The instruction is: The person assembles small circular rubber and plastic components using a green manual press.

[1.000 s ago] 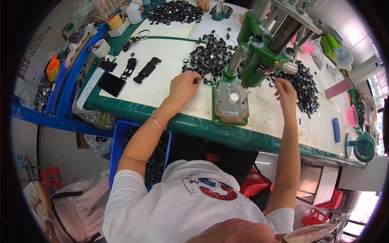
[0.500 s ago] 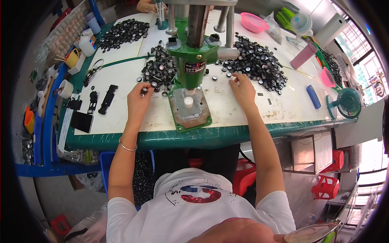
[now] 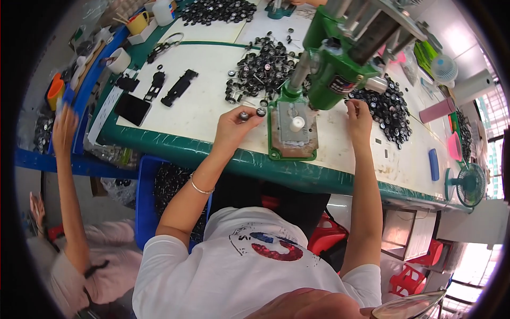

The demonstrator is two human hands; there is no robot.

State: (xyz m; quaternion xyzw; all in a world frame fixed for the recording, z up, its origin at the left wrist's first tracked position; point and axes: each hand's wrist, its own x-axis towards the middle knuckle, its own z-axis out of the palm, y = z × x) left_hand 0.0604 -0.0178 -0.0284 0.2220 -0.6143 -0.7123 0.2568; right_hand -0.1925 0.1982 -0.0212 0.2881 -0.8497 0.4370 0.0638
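Note:
My left hand [image 3: 234, 127] is closed on small black toy wheels with silver hubs, just left of the green press [image 3: 329, 80]. One wheel [image 3: 244, 116] lies against the fingers and another wheel [image 3: 261, 112] sits at the fingertips. The press has a white round post [image 3: 297, 124] standing on its metal base plate [image 3: 287, 138]. To the right of the press, my right hand [image 3: 360, 119] is pinched at the near-left edge of a heap of black wheels [image 3: 390, 114]. What its fingertips hold is too small to make out.
Behind my left hand spreads a heap of wheels on axles [image 3: 265, 66]. Black chassis parts [image 3: 179, 87] and a dark flat tablet-like piece [image 3: 133, 109] lie at left. Another person's arm [image 3: 66, 143] reaches to the blue shelf. A blue bin [image 3: 146, 207] stands below the table edge.
The view has swung, so the table and press sit farther right. Another person's arm has come in at the left. My left hand is closer to the press base, still holding wheels.

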